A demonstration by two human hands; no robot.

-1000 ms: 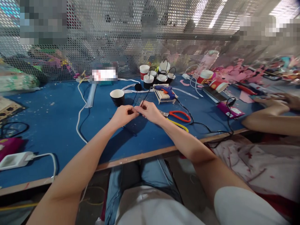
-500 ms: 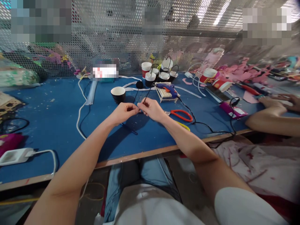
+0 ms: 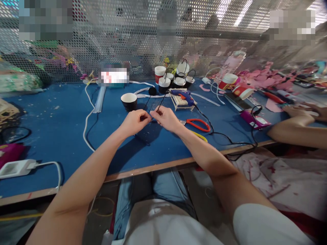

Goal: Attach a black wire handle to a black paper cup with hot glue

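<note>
My left hand (image 3: 134,121) and my right hand (image 3: 165,118) meet fingertip to fingertip just above the blue table (image 3: 63,132). Both pinch a thin black wire (image 3: 160,103) that runs up and away from my fingers toward a black ball (image 3: 152,91). A black paper cup with a white inside (image 3: 129,101) stands just beyond my left hand. Red-handled scissors (image 3: 196,125) lie right of my right hand, with a yellow-handled tool (image 3: 199,136) beside them.
A blue glue gun (image 3: 182,95) rests on a small stick rack. Several black cups with wire handles (image 3: 176,80) stand at the back near a perforated metal screen. White and black cables cross the table. Another person's arm (image 3: 296,127) lies at the right among pink paper scraps (image 3: 255,80).
Both hands stay joined on the wire with only slight finger shifts. The view has drifted a little, so the hands sit slightly higher in the picture.
</note>
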